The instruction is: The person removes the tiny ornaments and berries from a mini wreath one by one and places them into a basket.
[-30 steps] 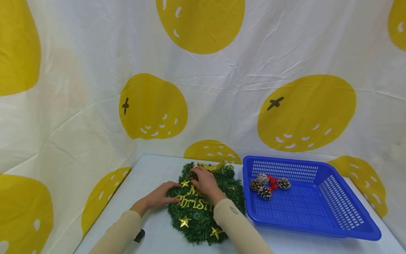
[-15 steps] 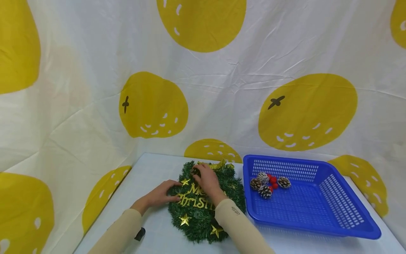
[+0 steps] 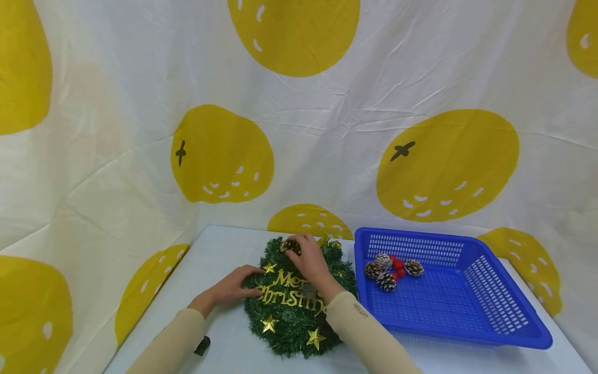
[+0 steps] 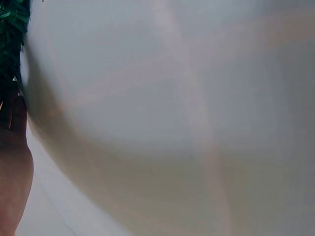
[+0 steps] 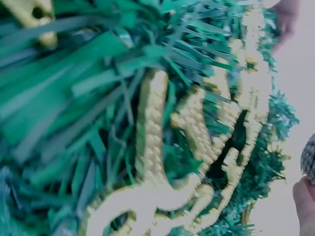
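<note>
A green tinsel wreath (image 3: 285, 327) lies on the table, with gold "Merry Christmas" lettering (image 3: 280, 297) across its middle, partly covered by the right forearm. In the head view my right hand (image 3: 310, 259) pinches a brown pine cone (image 3: 290, 246) at the wreath's far edge. The right wrist view shows part of that pine cone (image 5: 309, 160) against the thumb (image 5: 304, 201). My left hand (image 3: 231, 285) rests at the wreath's left edge, its thumb and fingers apart. Gold stars (image 3: 315, 338) sit on the greenery. A gold bow (image 3: 323, 240) is partly hidden behind the right hand.
A blue plastic basket (image 3: 448, 332) stands right of the wreath, holding several pine cones (image 3: 386, 281) and red berries (image 3: 397, 264). A small black object (image 3: 202, 346) lies beside the left sleeve. Behind the table hangs a white curtain (image 3: 322, 156) with yellow fruit prints.
My right hand has shifted away from me and slightly right with the pine cone, uncovering more of the lettering. The left hand keeps its place on the wreath.
</note>
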{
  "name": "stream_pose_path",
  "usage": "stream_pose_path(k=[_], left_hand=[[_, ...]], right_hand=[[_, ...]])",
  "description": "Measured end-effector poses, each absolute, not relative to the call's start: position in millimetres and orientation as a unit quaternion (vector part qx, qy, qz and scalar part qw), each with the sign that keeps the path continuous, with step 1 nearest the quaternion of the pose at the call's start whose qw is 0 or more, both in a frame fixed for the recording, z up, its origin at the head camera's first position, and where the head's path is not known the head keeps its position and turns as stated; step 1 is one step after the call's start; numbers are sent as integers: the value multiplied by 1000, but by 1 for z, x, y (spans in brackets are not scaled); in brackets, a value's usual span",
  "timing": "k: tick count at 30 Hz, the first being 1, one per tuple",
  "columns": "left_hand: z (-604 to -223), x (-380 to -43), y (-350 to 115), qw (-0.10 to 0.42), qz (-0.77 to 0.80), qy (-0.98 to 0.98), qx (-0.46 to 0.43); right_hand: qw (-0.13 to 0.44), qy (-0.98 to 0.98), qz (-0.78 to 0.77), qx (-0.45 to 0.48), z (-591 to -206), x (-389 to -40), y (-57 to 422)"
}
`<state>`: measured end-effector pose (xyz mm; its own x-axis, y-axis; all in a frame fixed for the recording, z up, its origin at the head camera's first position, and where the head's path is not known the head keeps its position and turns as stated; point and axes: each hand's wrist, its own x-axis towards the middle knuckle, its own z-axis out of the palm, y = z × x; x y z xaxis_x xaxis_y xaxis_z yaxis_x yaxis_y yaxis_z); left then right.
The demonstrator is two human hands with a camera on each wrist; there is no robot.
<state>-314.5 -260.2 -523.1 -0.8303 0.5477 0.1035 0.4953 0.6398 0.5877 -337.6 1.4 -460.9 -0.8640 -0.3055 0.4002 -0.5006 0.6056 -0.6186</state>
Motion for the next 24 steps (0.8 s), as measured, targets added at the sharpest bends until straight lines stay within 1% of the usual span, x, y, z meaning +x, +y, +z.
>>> stream_pose_path(k=[11,19,24], left_hand=[[-518,-312,-261,43,312,904,289],[-520,-310,-261,36,311,903,294],[-521,-311,-259,36,314,902,295]], right_hand=[[136,-870,425,210,-440,-334,22],[153,-875,425,172,-425,-331,38],[149,-879,430,145,-411,-330,50]])
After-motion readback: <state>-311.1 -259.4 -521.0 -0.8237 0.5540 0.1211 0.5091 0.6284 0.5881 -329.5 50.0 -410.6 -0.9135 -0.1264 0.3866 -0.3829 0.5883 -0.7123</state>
